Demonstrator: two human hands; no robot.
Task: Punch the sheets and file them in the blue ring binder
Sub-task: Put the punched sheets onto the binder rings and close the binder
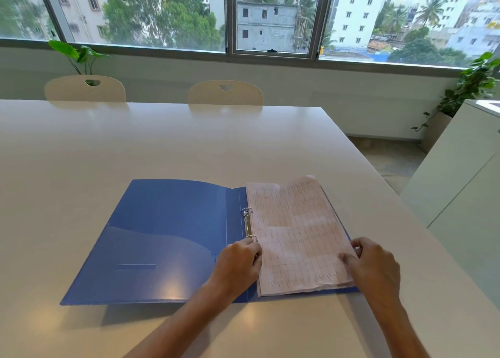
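The blue ring binder lies open and flat on the white table. Its metal ring mechanism runs down the spine. A stack of pinkish gridded sheets lies on the binder's right half, its left edge at the rings. My left hand sits at the sheets' lower left edge beside the near ring, fingers curled on that edge. My right hand grips the sheets' lower right edge, thumb on top. No hole punch is in view.
Two cream chairs stand at the table's far side under a wide window. Potted plants stand at the right by a white cabinet. The table's right edge runs close to the binder.
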